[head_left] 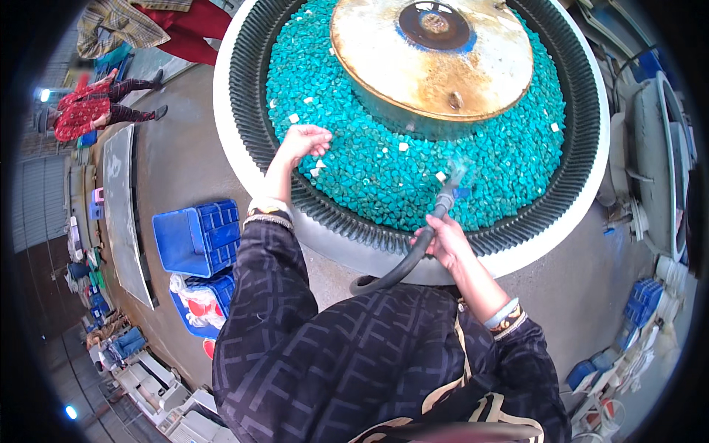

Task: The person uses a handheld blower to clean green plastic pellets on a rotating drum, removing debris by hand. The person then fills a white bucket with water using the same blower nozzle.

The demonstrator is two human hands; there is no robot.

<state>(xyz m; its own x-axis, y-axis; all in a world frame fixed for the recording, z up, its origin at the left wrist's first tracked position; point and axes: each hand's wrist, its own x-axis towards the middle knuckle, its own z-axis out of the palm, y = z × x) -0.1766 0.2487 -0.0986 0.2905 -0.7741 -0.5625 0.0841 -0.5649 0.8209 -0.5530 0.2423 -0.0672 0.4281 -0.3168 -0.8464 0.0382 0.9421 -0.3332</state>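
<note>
While the person is leaning over a large round tub [236,159] filled with turquoise pebbles [384,162], the right hand [445,240] is gripping a dark hose [402,267], fingers wrapped tight around it, its nozzle pointing toward twelve o'clock over the pebbles. The left hand [303,142], loosely curled and holding nothing visible, is hovering at ten o'clock above the pebbles. A blue crate [198,236] is sitting at eight o'clock on the floor.

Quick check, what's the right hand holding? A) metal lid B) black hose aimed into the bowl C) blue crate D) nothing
B: the right hand grips a black hose whose nozzle points into the turquoise pellets, while the left hand reaches over them.
</note>
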